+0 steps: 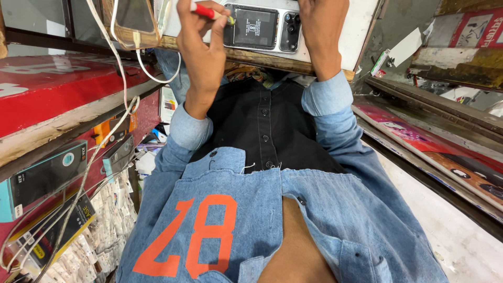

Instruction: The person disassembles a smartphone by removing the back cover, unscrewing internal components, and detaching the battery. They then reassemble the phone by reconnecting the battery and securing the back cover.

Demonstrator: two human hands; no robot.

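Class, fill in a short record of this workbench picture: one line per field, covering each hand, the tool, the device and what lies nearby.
Left hand: left hand grips a red-handled screwdriver, tip at the phone's edge
Right hand: right hand rests on the white work board beside the phone
Device: opened phone, back cover off, camera lenses showing
Nearby: second phone with white cable plugged in
Clothing: denim jacket sleeves, black shirt

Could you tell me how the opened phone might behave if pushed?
The phone lies flat, so it would probably slide, not tip. Its insides look exposed, so it is likely fragile. The right hand rests at its edge, likely steadying it against the screwdriver in the left hand.
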